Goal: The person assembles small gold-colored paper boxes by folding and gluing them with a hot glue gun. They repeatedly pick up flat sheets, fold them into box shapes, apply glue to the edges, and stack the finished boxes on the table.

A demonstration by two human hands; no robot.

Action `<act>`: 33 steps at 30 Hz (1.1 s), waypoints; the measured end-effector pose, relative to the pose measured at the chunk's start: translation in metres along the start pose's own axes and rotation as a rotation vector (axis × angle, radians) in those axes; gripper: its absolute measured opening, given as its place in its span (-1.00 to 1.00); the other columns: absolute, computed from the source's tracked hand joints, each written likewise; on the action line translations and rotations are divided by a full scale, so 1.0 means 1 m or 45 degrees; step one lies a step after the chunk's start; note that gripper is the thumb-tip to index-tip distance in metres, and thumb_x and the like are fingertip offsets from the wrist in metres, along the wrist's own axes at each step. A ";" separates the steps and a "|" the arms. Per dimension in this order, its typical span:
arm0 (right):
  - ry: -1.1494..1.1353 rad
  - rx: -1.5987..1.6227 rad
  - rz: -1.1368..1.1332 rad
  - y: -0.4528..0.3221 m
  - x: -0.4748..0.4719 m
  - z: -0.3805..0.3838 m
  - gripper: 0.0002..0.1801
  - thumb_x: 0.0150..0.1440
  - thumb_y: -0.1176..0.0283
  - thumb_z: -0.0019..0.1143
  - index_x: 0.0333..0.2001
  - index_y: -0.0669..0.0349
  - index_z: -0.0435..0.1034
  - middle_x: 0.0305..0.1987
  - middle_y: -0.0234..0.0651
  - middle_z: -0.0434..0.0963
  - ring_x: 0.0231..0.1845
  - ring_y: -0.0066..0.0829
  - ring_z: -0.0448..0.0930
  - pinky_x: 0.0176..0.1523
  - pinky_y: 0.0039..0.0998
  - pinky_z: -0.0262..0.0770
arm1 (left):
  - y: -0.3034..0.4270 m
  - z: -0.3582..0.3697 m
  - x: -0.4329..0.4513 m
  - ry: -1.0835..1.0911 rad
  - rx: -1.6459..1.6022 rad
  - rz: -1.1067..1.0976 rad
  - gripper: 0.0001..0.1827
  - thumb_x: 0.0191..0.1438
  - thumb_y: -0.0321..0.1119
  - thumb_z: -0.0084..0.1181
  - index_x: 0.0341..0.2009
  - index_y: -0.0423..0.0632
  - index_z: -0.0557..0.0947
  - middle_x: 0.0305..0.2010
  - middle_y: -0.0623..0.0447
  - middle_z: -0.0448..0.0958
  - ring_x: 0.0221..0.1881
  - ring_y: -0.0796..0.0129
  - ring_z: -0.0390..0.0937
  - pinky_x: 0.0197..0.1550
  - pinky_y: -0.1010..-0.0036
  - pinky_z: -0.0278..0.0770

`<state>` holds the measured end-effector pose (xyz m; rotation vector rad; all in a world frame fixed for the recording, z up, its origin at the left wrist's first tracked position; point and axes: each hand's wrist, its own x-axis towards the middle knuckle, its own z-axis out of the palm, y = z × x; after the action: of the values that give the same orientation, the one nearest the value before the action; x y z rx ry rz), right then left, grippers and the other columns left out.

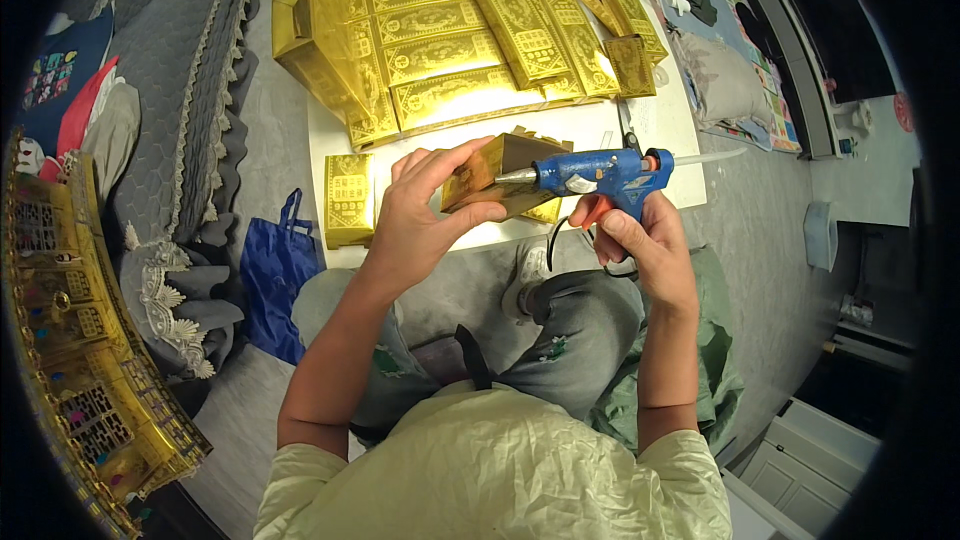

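My left hand (420, 206) grips a small gold foil box (474, 178), tilted above the near edge of the white board. In my right hand (637, 240) is a blue hot glue gun (589, 171), its orange trigger under my fingers. The metal nozzle (517, 176) points left and overlaps the box in the picture; whether it touches cannot be told. A translucent glue stick (712, 157) juts from the gun's back end. Beyond my hands lies a large structure of joined gold boxes (442, 52) bearing printed patterns. One separate gold box (517, 30) rests on top of it.
A gold box (349, 199) stands at the left on the white board (686, 180). Black-handled scissors (628, 131) lie behind the glue gun. On the floor is a blue bag (277, 277). A decorated gold structure (82, 330) stands far left, near a grey quilted bed cover (172, 52).
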<state>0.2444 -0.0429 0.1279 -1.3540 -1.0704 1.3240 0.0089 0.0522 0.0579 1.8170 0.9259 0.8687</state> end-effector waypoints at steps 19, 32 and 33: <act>0.121 -0.097 0.037 -0.001 0.004 -0.004 -0.81 0.30 0.37 0.09 -0.13 0.27 0.39 -0.18 -0.33 0.61 -0.52 -0.73 0.36 -0.43 -0.64 0.33 | -0.004 0.002 0.003 -0.180 -0.483 -0.155 -0.38 -0.04 -0.17 0.44 0.08 -0.21 0.58 -0.16 0.00 0.63 -0.11 0.37 0.50 0.03 0.41 0.44; 0.277 0.004 -0.047 0.006 -0.002 -0.015 -0.74 0.28 0.34 0.07 -0.07 0.30 0.36 -0.17 -0.23 0.60 -0.52 -0.69 0.34 -0.40 -0.59 0.38 | -0.010 0.004 0.003 0.190 0.407 0.200 -0.37 -0.07 -0.08 0.42 0.12 0.07 0.57 -0.23 0.04 0.55 -0.11 0.15 0.41 0.13 0.27 0.22; 0.284 0.013 -0.054 0.006 -0.002 -0.016 -0.74 0.28 0.34 0.07 -0.07 0.30 0.36 -0.17 -0.22 0.60 -0.52 -0.69 0.34 -0.40 -0.58 0.38 | -0.010 0.005 0.003 0.200 0.402 0.193 -0.38 -0.07 -0.09 0.42 0.11 0.07 0.58 -0.23 0.04 0.55 -0.11 0.14 0.41 0.13 0.27 0.24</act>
<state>0.2599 -0.0468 0.1221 -1.4266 -0.9340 1.1161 0.0122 0.0559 0.0477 2.1346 1.0839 1.0160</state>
